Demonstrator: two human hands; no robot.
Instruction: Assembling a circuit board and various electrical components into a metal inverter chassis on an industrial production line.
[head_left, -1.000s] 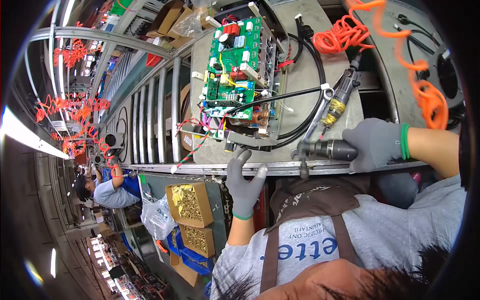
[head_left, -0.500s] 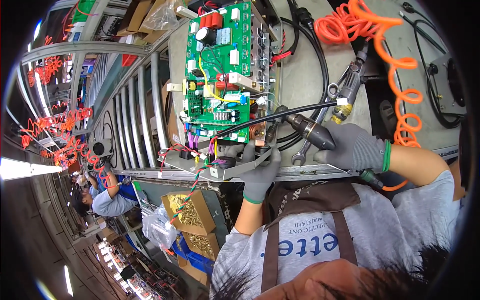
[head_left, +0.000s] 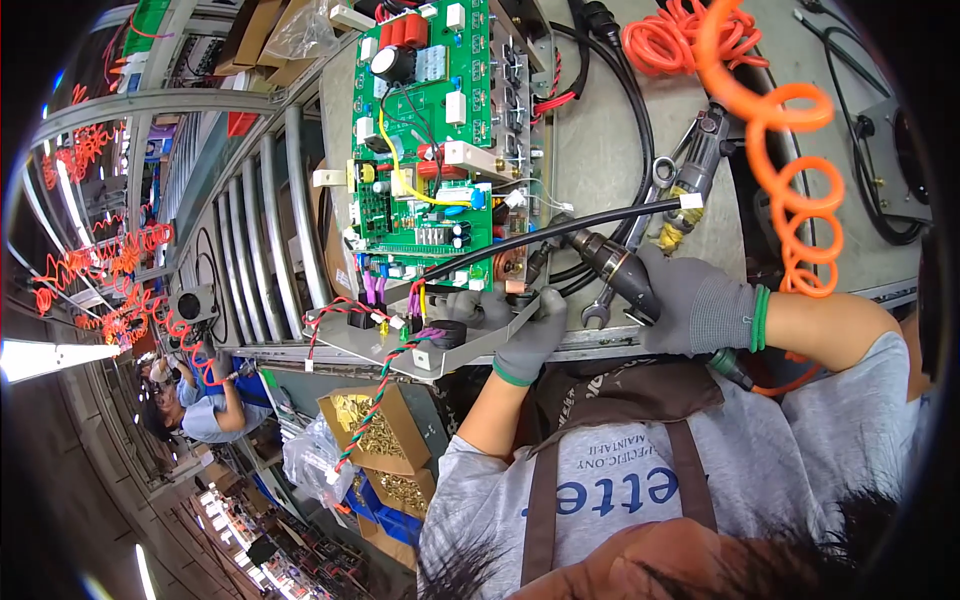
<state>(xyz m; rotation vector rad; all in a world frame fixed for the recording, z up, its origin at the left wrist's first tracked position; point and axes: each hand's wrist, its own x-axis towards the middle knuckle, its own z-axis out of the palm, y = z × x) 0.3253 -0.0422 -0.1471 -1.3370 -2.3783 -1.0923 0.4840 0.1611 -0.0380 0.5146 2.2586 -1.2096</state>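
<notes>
My left hand (head_left: 530,338), in a grey glove with a green cuff, is closed on the edge of a bent grey metal panel (head_left: 470,352). Some of its fingers are behind the panel, partly hidden. Wires and a round black part (head_left: 440,333) are on the panel. My right hand (head_left: 700,308), gloved alike, is wrapped round a dark air screwdriver (head_left: 612,262), whose front end points up and left toward the panel side. Beyond the panel lies an open unit with a green circuit board (head_left: 425,120). A black cable (head_left: 560,230) crosses in front of the screwdriver.
A wrench (head_left: 597,316) and a second air tool (head_left: 705,150) lie right of the unit. Orange coiled hose (head_left: 790,190) hangs at the right. Metal rollers (head_left: 285,215) run along the left. Cardboard boxes of brass-coloured screws (head_left: 375,430) stand below. Another person (head_left: 215,410) works far left.
The view has shifted slightly, so the circuit board appears further left. The panel's near corner sits a little lower. Both hands keep their hold; the screwdriver has barely moved.
</notes>
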